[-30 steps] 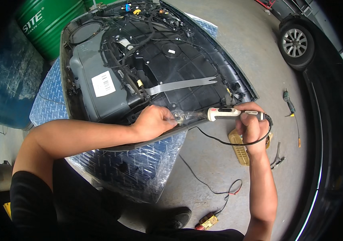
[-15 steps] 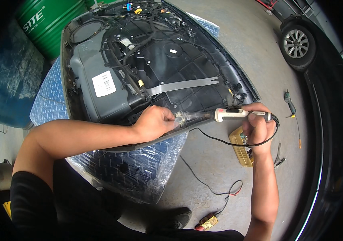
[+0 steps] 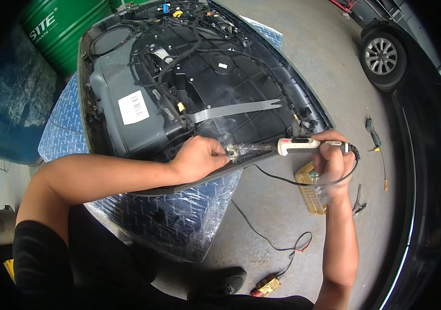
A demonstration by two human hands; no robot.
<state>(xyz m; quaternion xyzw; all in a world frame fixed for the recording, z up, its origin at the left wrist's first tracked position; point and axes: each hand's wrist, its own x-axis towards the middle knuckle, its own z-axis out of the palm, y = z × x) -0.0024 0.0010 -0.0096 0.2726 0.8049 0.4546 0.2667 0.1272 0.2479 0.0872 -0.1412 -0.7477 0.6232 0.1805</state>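
Right hand (image 3: 334, 163) grips the soldering iron (image 3: 303, 146), shifted slightly right over the near edge of the door panel (image 3: 262, 80) — smoke (image 3: 225, 133) spreads wider, so heating seems underway — left hand (image 3: 199, 155) pinched closed, contents hidden

- Floor (image 3: 277, 222) softly lit.
- Wrapping (image 3: 179, 222) streaked by glare toward its near corner.
- Panel (image 3: 241, 88) hazed at its near edge, possibly by smoke (image 3: 226, 136).
- Outer rim darkened, straight lines bent.
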